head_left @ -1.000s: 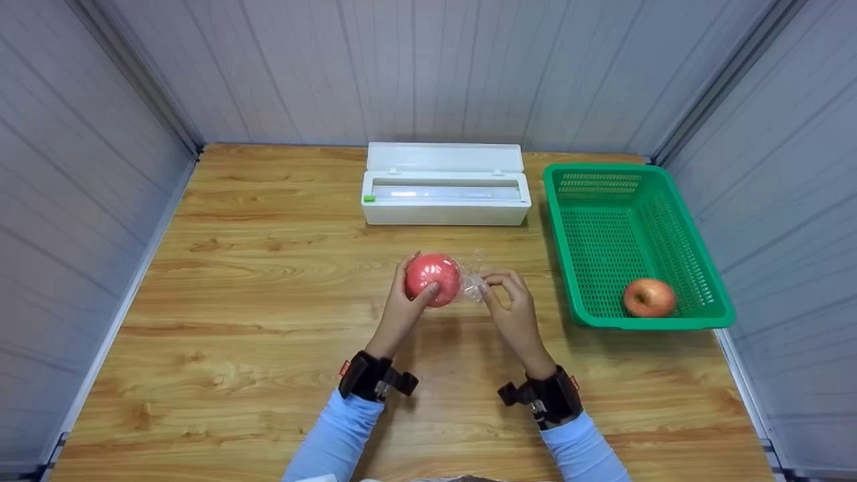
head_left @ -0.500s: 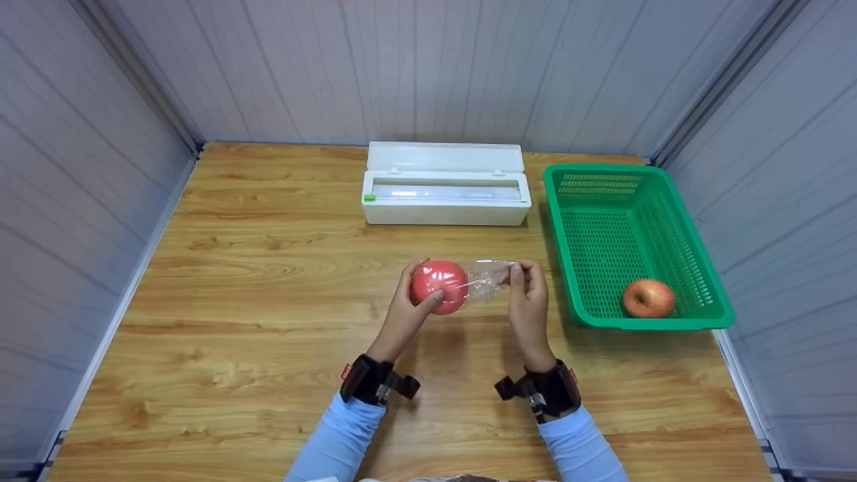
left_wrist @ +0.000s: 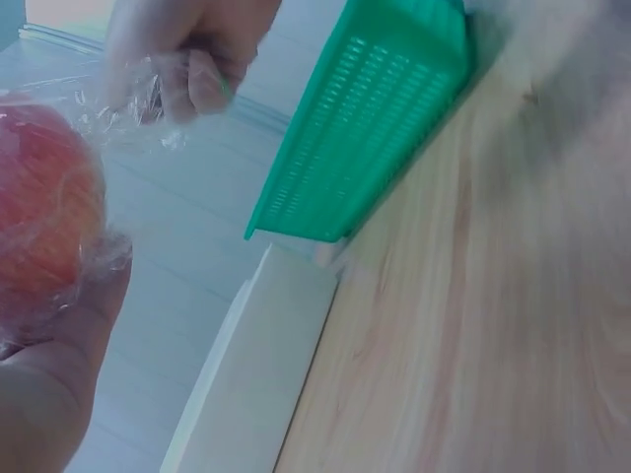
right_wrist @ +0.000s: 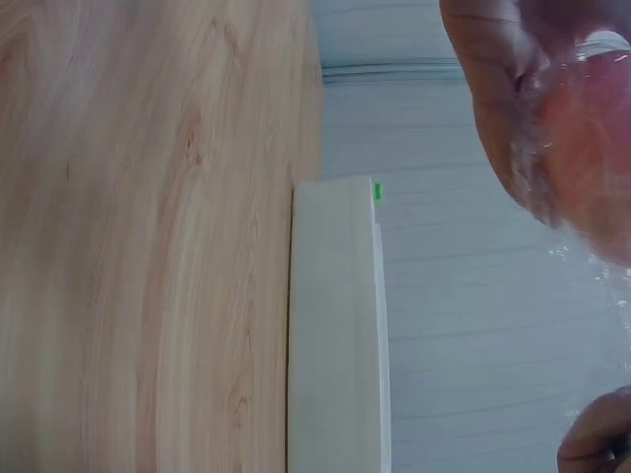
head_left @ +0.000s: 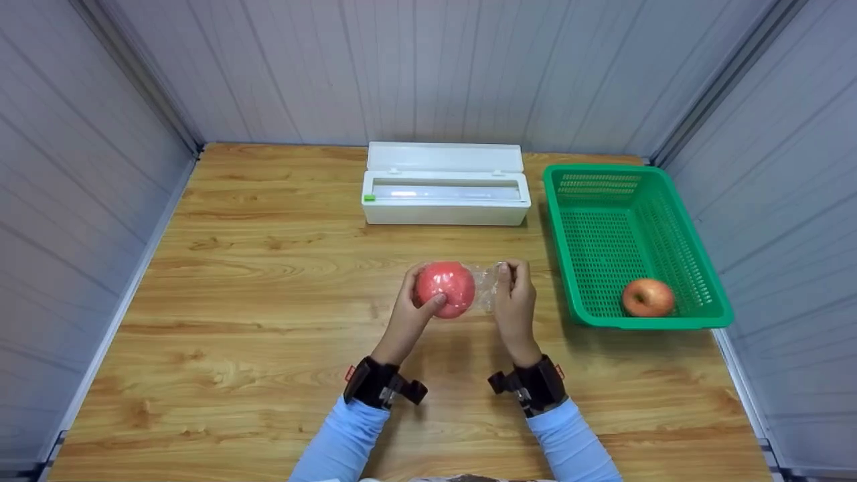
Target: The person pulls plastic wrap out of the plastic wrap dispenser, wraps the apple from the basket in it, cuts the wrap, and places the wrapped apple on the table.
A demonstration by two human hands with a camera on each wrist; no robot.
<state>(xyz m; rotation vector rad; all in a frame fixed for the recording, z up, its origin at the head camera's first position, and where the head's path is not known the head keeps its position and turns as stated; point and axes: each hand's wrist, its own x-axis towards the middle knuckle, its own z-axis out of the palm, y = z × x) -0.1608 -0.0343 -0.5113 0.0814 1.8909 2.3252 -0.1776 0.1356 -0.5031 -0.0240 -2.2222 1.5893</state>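
My left hand [head_left: 410, 314] grips a red apple [head_left: 450, 284] wrapped in clear plastic film, its thumb across the near side of the fruit. From the apple's right side a loose end of the cling film [head_left: 485, 284] stretches over to my right hand [head_left: 515, 294], which pinches it between thumb and curled fingers. In the left wrist view the wrapped apple [left_wrist: 44, 207] fills the left edge, and the right hand [left_wrist: 192, 59] holds the crumpled film above it. The right wrist view catches the apple [right_wrist: 592, 148] at the upper right, held off the table.
Behind the hands stands a white cling film dispenser [head_left: 447, 214] with its lid raised and a green slider at the left. A green basket [head_left: 569, 268] on the right holds one unwrapped apple [head_left: 648, 298]. Pale panel walls [head_left: 442, 73] enclose the wooden table [head_left: 254, 301].
The right hand pulled the film end out to the right, then came back slightly left with it still pinched. The left hand and apple shifted a little right and nearer.
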